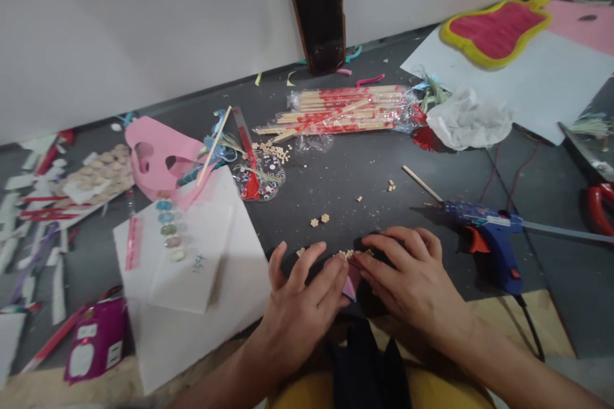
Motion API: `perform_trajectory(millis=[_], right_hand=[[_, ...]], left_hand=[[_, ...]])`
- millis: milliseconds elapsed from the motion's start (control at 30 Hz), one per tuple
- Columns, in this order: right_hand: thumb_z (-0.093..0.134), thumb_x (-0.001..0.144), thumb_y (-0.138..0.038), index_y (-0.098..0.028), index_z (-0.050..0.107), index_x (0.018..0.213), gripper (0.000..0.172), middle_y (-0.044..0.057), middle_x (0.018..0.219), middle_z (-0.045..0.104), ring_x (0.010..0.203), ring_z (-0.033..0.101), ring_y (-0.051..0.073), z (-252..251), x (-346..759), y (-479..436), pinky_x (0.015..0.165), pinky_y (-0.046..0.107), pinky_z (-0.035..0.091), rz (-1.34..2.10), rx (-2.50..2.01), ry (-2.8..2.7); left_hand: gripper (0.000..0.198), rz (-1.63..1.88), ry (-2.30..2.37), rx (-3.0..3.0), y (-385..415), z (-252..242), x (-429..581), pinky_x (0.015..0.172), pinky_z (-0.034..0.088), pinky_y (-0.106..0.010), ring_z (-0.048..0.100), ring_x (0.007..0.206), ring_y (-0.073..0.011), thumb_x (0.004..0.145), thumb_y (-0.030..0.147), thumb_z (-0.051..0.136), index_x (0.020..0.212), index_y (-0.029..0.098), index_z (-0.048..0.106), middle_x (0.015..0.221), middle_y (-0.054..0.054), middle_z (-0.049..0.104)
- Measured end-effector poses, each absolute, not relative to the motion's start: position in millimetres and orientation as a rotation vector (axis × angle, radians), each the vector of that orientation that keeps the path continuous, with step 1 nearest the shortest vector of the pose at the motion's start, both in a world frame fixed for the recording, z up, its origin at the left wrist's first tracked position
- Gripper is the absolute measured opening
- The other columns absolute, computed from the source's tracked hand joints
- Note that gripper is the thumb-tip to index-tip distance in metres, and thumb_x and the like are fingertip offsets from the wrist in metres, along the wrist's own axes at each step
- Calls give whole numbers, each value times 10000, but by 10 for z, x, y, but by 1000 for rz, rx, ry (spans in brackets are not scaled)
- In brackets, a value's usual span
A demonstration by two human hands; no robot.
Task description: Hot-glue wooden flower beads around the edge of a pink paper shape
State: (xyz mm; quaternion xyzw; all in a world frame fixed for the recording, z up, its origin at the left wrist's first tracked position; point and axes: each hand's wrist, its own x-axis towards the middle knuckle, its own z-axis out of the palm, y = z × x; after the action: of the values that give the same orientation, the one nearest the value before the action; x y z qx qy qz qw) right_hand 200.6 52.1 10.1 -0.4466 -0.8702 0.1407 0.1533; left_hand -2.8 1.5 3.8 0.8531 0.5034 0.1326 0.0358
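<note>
At the table's near edge, my left hand (307,297) and my right hand (415,278) meet around a small pink piece (353,281) with a dark lower edge. My left index finger and thumb close on its left side, the outer fingers spread over the table. The right fingertips press at its other side, partly hiding it. Tiny pale beads (346,254) lie in a row at the fingertips; whether they are attached cannot be seen. Just beyond sit small flower-shaped bead clusters (325,218). A blue glue gun (499,239) with a clear glue stick rests to the right.
Bagged wooden sticks (345,108) lie at the back below a leaning phone (319,13). A pink mask (160,153) and white boards (244,326) are left, near a purple packet (96,339). Red-handled scissors (597,198) and crumpled white tissue (470,120) are right.
</note>
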Motion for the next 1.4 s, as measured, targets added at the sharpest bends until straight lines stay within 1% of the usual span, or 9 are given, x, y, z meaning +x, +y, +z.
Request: perform_trajectory(millis=[333,533,700,867,933,1000,1133,1233,1400], right_hand=[[545,895,-271,-299,690,1015,190,14,1067,686,1033,485,239,131,1981,547,905,452,280,428,-1273,-2508],[534,897,-246,-274,682,1013,190,16,1044,692,997,502,228,152,2043,566,868,435,334,444,-1238,-2456],[582,855,-178,-230,623,1063,217,50,1005,659,957,544,204,215,2345,596,861,386,439,384,-1216,-2354],[566,874,-258,-225,561,897,40,43,801,626,724,612,174,288,2847,540,635,315,479,-30,-1594,-2209],[554,875,-379,-248,527,831,140,29,694,593,611,594,186,282,3032,479,510,321,442,-127,-1775,-2179],[507,877,-484,-266,505,815,226,34,664,573,569,579,209,263,3162,412,465,343,418,-99,-1934,-2160],[504,883,-458,-253,545,986,233,107,851,607,791,608,302,259,3164,327,628,426,461,-71,-2041,-2088],[615,840,-300,-251,579,1025,194,97,891,621,849,580,281,285,2948,329,751,427,462,-132,-1693,-2187],[606,853,-223,-258,628,1052,204,41,989,655,948,526,227,243,2535,366,837,408,440,320,-1233,-2442]], left_hand=[[295,435,1499,2556,50,85,-50,1137,64,-530,486,1195,-234,890,351,596,1162,241,630,1152,-6,692],[128,568,1698,2332,138,166,-31,1111,126,-510,492,1171,-227,890,217,583,967,268,672,1010,21,708],[69,581,1834,2142,238,164,63,1041,209,-523,485,1112,-260,865,285,617,900,280,676,909,-1,685],[60,543,1857,2125,280,126,154,1003,212,-541,490,1072,-275,826,314,662,861,269,682,867,-9,692],[71,526,1883,2135,287,117,172,1005,204,-542,499,1071,-276,818,320,668,858,263,680,868,-5,698],[76,512,1896,2146,290,113,178,1005,206,-539,508,1069,-275,810,316,670,857,258,679,873,-3,701],[64,503,1901,2159,285,106,179,1011,209,-534,519,1058,-273,793,289,672,843,253,689,859,-11,699],[48,521,1895,2163,279,99,182,1020,197,-531,524,1054,-267,797,279,665,831,253,688,854,-7,697],[57,514,1892,2153,269,97,186,1027,175,-532,526,1062,-258,824,297,645,834,248,673,868,5,696]])
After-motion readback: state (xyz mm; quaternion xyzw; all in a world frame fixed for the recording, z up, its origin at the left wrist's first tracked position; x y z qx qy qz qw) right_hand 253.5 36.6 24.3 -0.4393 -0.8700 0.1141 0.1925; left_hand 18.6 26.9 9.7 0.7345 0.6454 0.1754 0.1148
